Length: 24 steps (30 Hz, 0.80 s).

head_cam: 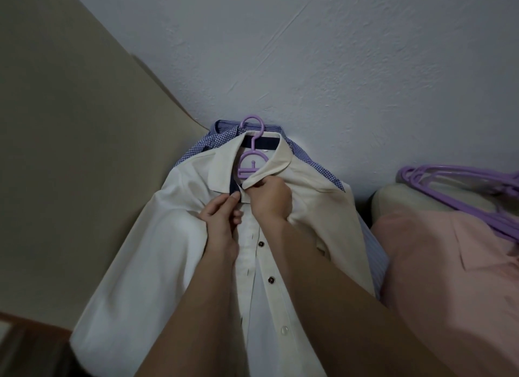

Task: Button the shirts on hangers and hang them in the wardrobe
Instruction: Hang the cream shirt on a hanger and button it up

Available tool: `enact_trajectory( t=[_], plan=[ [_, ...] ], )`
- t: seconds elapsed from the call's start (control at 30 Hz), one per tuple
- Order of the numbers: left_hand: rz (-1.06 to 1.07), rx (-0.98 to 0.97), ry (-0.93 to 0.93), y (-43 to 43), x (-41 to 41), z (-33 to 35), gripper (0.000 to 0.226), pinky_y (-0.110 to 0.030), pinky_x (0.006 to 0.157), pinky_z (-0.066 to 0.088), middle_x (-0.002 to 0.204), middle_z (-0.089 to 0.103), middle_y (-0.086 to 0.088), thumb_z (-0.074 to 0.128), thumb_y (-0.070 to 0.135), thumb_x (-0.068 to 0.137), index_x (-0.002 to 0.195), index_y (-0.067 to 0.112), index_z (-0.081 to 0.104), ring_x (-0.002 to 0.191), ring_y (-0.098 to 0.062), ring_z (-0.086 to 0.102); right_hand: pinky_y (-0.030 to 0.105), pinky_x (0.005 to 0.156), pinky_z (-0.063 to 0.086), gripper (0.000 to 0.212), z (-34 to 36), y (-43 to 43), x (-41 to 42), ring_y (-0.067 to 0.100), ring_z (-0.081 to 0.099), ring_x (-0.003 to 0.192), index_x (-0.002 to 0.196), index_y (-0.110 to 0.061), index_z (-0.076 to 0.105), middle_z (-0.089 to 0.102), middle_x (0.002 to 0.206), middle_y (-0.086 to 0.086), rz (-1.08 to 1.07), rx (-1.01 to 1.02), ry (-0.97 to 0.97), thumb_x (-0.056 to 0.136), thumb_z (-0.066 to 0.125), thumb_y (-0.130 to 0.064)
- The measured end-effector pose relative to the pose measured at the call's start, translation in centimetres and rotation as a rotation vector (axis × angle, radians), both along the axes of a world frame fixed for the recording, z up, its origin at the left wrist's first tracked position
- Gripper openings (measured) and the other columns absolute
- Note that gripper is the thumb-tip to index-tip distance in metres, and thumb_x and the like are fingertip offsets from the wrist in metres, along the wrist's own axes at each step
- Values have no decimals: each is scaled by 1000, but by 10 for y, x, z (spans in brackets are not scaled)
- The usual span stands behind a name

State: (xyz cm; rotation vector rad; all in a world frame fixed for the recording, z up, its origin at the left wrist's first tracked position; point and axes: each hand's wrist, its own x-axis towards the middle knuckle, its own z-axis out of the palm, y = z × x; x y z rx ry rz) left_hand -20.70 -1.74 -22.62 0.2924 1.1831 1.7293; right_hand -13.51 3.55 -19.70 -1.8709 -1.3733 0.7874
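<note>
A white shirt (157, 250) with a dark-lined collar lies on a purple hanger (250, 163) in the middle of the view. Beneath it lies a blue checked shirt (202, 145) on another hanger. My left hand (222, 225) pinches the left side of the placket just under the collar. My right hand (269, 200) grips the right collar edge at the top button. Both hands meet at the neck opening. Two dark buttons (261, 244) further down the placket show, and the front there lies partly open.
A pink shirt (449, 278) lies at the right with several purple hangers (455, 180) piled on it. A beige panel (70, 152) stands at the left and a white wall (337, 68) is behind. A brown wooden edge shows at the lower left.
</note>
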Motion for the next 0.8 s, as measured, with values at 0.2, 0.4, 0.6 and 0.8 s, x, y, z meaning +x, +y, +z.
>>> enact_trajectory(
  t=[0.2,0.4,0.6,0.8],
  plan=[
    [5,-10,-4,1,0,-1,11,-19,45,39,61,61,-3,73,-2,86,92,3,66,48,-10,48,31,74,47,26,3,2,-11,29,67,94,90,-16,75,74,96,6,-51,-50,-59,83,68,-40],
    [12,-10,6,1,0,-3,11,-18,45,41,63,61,-4,73,-3,86,91,4,66,49,-10,48,38,80,53,25,-3,-1,1,30,67,86,83,-12,74,74,86,8,32,34,60,83,70,-37],
    [3,-31,172,0,7,-5,9,-19,52,44,61,61,-5,76,-1,83,91,-3,71,51,-9,49,38,76,52,21,-8,-20,20,21,65,76,80,-12,70,72,79,4,9,174,189,82,76,-32],
    [-37,-68,222,-2,10,-6,10,-22,57,43,62,60,-9,76,4,85,94,-2,75,54,-11,49,21,59,46,19,-20,-22,20,14,60,65,79,-4,72,69,67,0,-14,53,424,81,80,-22]
  ],
)
